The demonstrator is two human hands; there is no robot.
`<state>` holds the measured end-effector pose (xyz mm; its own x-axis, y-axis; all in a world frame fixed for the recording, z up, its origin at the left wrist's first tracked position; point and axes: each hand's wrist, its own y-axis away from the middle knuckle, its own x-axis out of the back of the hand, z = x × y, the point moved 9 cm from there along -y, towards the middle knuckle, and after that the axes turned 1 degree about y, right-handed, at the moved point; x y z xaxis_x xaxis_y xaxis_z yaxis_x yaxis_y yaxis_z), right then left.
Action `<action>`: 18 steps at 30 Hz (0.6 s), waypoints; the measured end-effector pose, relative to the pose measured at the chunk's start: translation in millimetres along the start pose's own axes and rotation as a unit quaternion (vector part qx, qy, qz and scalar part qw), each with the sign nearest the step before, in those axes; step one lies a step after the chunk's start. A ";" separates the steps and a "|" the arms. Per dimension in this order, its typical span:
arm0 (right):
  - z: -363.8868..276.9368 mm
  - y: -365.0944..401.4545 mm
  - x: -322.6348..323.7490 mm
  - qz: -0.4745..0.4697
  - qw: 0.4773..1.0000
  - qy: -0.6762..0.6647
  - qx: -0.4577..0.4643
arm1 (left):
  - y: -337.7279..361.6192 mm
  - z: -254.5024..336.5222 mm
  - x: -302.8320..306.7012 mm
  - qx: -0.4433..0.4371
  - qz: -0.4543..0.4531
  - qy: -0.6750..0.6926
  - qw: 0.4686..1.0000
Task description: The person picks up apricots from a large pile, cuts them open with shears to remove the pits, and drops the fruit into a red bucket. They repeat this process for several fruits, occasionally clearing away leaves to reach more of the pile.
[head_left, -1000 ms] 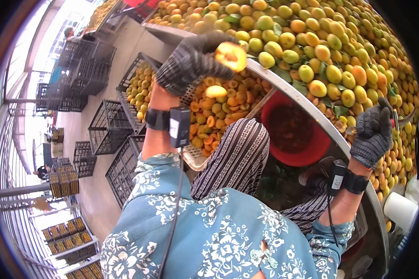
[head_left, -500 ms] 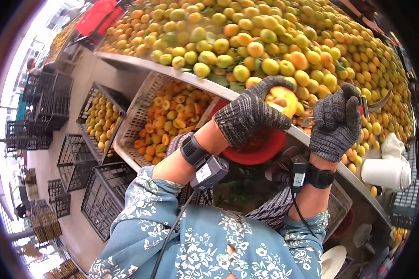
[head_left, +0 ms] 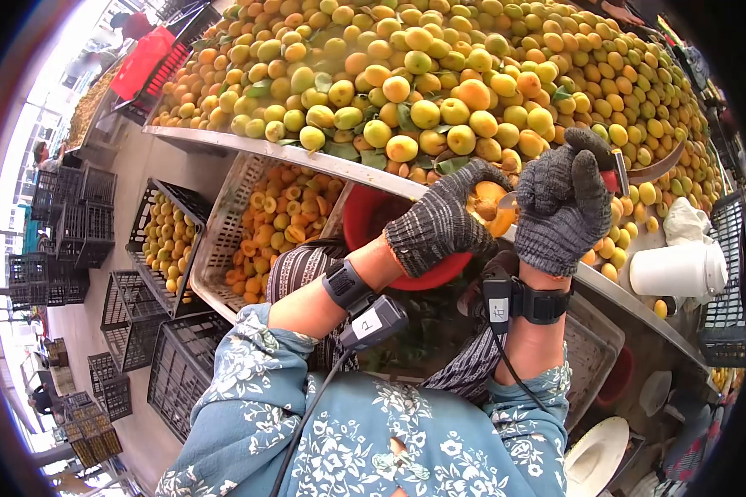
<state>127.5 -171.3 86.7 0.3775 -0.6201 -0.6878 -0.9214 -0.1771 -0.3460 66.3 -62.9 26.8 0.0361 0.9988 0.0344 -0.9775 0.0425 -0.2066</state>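
My left hand (head_left: 439,219), in a dark knitted glove, is closed around a cut apricot (head_left: 491,209) with its orange flesh showing. Close on its right, my gloved right hand (head_left: 559,207) grips a curved knife (head_left: 659,167) by its red handle. The hooked blade sticks out to the right, away from the fruit. A small metal tip (head_left: 508,201) shows on the other side of the fist, touching or very near the apricot; how it joins the handle is hidden. Both hands are above the front edge of a table (head_left: 340,168) heaped with whole apricots (head_left: 427,112).
Below the table edge is a red basin (head_left: 365,219), partly hidden by my left arm. Left of it stands a pale crate (head_left: 217,224) of apricot halves, then a black crate (head_left: 145,240) of whole fruit. A white container (head_left: 675,269) sits at the table's right.
The view has shifted a little. My right hand has come in closer to my left, bringing the metal tip to the cut apricot. The left hand keeps its hold.
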 end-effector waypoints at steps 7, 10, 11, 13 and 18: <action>11.5 5.4 3.2 0.016 0.999 0.012 -0.036 | -2.4 -8.7 -2.9 0.020 0.012 -0.019 1.000; 24.2 4.4 4.8 0.028 0.998 -0.017 -0.053 | 3.0 -6.4 5.3 0.005 0.038 -0.075 0.996; 25.8 4.8 6.2 0.044 0.998 0.013 -0.044 | 2.8 -11.4 6.3 0.006 0.039 -0.074 0.996; 35.2 3.8 6.3 0.037 0.997 0.032 -0.058 | -0.1 -20.6 9.0 0.001 0.046 -0.050 0.998; 42.3 4.8 3.2 0.050 0.994 0.062 -0.077 | -5.1 -15.0 12.6 -0.014 0.059 -0.122 0.991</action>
<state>128.2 -141.8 55.9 0.2787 -0.7273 -0.6272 -0.9603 -0.2189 -0.1729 74.9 -50.2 13.6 -0.1332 0.9609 0.2429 -0.9658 -0.0709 -0.2494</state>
